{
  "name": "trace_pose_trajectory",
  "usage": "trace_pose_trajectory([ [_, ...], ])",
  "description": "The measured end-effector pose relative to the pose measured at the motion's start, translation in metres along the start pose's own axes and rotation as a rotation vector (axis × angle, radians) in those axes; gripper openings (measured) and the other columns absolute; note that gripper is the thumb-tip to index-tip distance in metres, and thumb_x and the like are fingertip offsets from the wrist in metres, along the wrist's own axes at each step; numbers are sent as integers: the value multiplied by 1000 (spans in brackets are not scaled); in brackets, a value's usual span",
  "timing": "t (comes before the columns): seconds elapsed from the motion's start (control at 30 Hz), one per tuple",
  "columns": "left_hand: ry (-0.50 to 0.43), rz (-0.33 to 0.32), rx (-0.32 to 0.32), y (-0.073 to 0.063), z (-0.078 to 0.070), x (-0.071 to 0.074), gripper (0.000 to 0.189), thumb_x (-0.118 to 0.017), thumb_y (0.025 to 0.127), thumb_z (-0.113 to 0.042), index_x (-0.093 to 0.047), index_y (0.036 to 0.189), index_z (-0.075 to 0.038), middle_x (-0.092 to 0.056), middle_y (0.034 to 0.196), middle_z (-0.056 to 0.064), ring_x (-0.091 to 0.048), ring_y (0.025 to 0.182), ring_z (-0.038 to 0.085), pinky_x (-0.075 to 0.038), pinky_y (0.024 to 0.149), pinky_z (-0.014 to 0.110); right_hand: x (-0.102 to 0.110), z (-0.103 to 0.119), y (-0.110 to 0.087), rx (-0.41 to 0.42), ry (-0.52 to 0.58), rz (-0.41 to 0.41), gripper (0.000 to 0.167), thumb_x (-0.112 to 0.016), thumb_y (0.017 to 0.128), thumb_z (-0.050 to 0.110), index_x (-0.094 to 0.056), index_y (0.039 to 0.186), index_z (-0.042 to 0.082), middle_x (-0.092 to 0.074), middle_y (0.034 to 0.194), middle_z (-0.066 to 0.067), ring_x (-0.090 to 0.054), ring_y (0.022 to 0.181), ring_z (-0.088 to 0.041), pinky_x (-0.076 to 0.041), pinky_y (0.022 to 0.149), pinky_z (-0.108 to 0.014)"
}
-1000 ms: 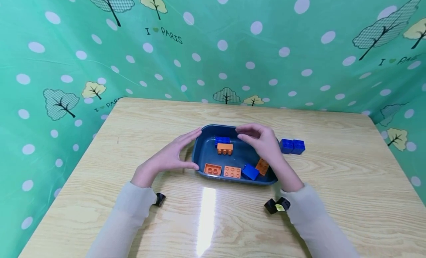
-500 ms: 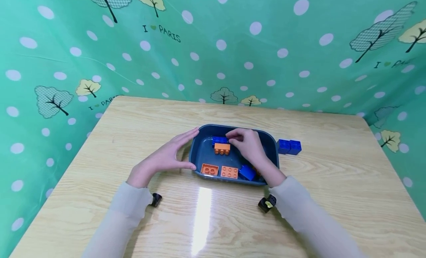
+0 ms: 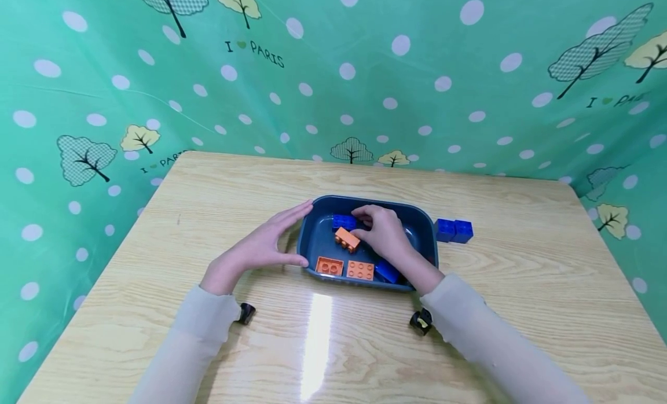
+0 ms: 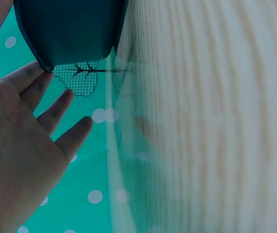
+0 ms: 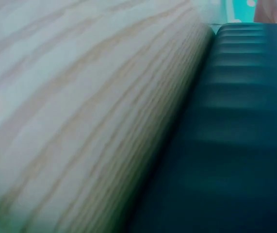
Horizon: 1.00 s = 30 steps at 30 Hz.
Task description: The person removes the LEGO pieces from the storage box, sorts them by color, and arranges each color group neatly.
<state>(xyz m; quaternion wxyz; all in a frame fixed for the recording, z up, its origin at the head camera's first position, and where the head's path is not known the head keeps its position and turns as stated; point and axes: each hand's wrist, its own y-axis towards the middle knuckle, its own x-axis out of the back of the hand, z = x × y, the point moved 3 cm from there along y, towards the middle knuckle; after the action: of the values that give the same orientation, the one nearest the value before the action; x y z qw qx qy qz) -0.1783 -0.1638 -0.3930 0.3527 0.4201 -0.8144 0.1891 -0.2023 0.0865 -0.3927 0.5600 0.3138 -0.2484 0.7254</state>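
Note:
In the head view, my left hand point(image 3: 260, 242) rests against the left end of a dark blue tray point(image 3: 367, 283), fingers stretched along the rim and thumb at the near corner. The left wrist view shows those fingers point(image 4: 63, 109) spread below the tray's end. My right hand point(image 3: 385, 236) reaches inside the tray, index finger and thumb parted and bent. Its thumb tip is right at the end of an orange brick point(image 3: 347, 239), which lies slantwise. Behind that brick sits a blue brick point(image 3: 343, 221), close to the index finger. The right wrist view shows only the tray's ribbed side point(image 5: 240, 116).
Along the tray's near wall lie an upturned orange brick point(image 3: 330, 266), a studded orange brick point(image 3: 360, 270) and a blue brick point(image 3: 386, 271) partly under the right wrist. Two blue bricks point(image 3: 454, 230) stand on the wooden table point(image 3: 521, 276) right of the tray. A green polka-dot cloth point(image 3: 365, 103) hangs behind.
My right hand has moved left and down within the tray, to the orange brick in the middle. That brick has turned from straight to slanted. My left hand has stayed at the tray's end.

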Motion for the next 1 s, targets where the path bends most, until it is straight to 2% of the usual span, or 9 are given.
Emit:
trace_pose_trajectory([
  [0.37, -6, -5, -12, -1, 0, 1, 110, -85, 75, -43, -20, 161, -22, -15, 169, -1, -18, 155, 33, -23, 121, 63, -2, 4, 1, 29, -46, 10, 28, -77, 87, 10, -70, 115, 7, -69, 116, -11, -68, 104, -24, -59, 91, -38],
  [0.73, -9, -10, -20, -2, -2, 0, 109, -85, 76, -43, -20, 161, -22, -15, 169, -1, -18, 155, 33, -22, 120, 65, 3, 4, -5, 64, 126, -6, 28, -76, 86, 7, -70, 113, 5, -66, 120, -13, -69, 109, -27, -58, 95, -38],
  [1.0, -17, -8, -11, -2, -4, 0, 108, -85, 76, -42, -21, 161, -21, -15, 169, -1, -18, 155, 33, -22, 120, 65, 8, 8, -9, 78, 152, 26, 28, -77, 86, 8, -71, 113, 7, -67, 119, -10, -69, 109, -25, -58, 96, -38],
])
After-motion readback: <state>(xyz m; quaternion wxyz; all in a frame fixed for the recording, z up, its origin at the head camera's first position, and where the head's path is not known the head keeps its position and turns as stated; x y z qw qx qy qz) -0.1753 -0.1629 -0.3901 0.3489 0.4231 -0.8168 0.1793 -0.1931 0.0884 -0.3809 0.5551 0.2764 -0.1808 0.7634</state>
